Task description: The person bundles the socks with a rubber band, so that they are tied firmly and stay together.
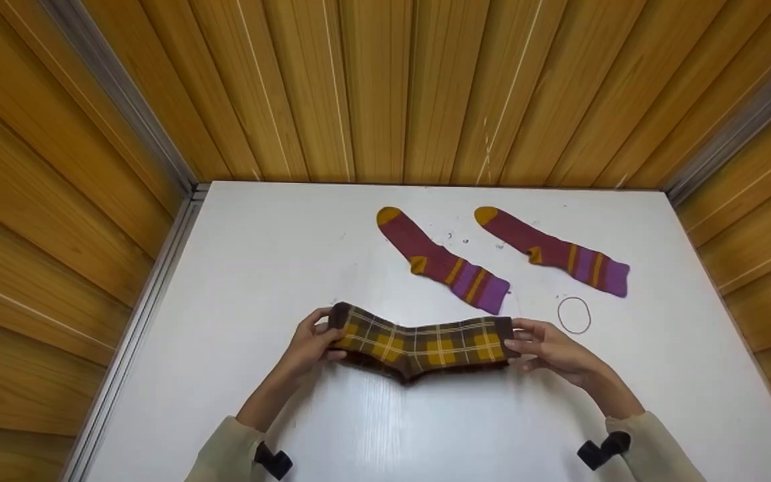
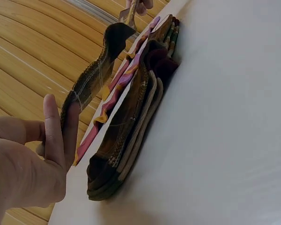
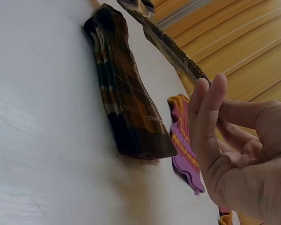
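Toward the near edge of the white table [image 1: 245, 268], midway between its left and right edges, a person holds a brown-and-mustard plaid knit sock [image 1: 425, 341] stretched out sideways: the left hand [image 1: 312, 345] pinches the dark toe, the right hand [image 1: 556, 348] pinches the dark cuff, and the heel points at the near edge. Beyond it, nearer the far edge and right of the middle, two maroon socks with mustard toes and purple striped cuffs, one on the left [image 1: 412, 234] and one on the right [image 1: 553, 254], lie flat and apart; a thin dark ring [image 1: 589, 314] lies between the right-hand one and the right hand. From the left wrist, I see the plaid sock raised clear of the tabletop, gripped between thumb and fingers, above a layered stack of dark patterned socks [image 2: 124, 126] lying flat. From the right wrist, the cuff sits between thumb and fingertips, and the stack, another plaid sock uppermost, lies below, with the maroon pair past it.
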Demonstrator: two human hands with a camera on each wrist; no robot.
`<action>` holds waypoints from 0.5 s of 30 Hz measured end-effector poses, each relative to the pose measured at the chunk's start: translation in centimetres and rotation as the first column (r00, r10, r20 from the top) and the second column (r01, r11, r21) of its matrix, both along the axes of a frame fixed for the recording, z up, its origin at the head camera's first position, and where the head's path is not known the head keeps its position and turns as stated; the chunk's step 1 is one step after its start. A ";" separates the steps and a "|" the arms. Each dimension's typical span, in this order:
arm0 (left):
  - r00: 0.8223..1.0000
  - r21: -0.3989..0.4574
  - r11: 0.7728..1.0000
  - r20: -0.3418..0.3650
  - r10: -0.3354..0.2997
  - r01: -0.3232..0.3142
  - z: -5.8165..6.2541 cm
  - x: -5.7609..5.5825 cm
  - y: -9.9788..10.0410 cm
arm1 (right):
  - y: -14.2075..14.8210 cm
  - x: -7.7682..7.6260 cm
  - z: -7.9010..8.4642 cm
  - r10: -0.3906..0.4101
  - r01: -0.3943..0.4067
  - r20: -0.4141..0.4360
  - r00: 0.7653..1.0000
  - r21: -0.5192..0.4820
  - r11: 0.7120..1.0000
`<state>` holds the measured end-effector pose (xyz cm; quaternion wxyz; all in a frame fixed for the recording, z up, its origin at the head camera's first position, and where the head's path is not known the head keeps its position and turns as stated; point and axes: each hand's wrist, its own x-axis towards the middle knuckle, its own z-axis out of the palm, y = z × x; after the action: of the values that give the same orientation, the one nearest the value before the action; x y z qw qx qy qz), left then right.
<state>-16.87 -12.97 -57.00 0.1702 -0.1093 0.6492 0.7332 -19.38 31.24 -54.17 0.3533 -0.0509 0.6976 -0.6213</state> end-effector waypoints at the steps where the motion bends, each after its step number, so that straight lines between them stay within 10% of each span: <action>1: 1.000 -0.013 1.000 -0.001 -0.013 0.013 -0.2 0.1 -0.1 | -0.1 0.0 -0.2 -0.002 0.002 -0.009 1.000 0.011 1.000; 15: 0.994 -0.256 0.964 -0.063 -0.086 0.068 -1.9 0.8 -1.4 | -1.3 0.5 -2.8 -0.032 0.079 -0.224 0.974 0.204 0.976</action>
<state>-16.03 -14.33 -58.86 0.1592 -0.0777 0.7473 0.6405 -18.87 29.99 -56.98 0.2599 -0.0618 0.7956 -0.5438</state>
